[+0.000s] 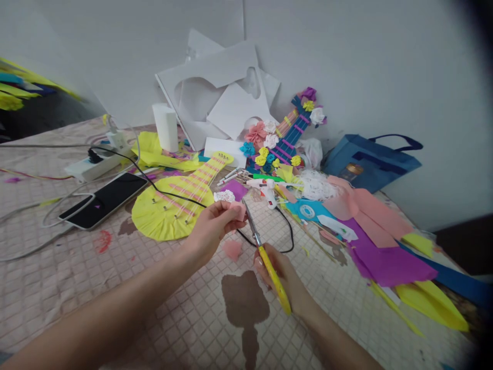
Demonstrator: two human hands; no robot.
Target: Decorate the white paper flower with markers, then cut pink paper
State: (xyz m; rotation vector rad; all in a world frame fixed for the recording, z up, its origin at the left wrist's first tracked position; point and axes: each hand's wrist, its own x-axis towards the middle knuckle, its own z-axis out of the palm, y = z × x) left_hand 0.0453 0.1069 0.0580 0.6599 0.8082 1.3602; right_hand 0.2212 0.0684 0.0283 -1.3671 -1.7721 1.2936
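2 hands sit close: left hand (210, 231) pinches pink paper (239, 210), right hand (295, 285) has its grip around scissors (265, 259); the blades may nick fingers.

Phone (103, 200) left of paper guitar (171, 210), scissors (266, 261) before glue gun (265, 188), bag (365, 162) behind.

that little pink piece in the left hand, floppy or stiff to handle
Probably floppy: the pink piece looks paper-thin, pinched in the left hand. Likely very light, so the scissors could push it rather than cut unless held taut.
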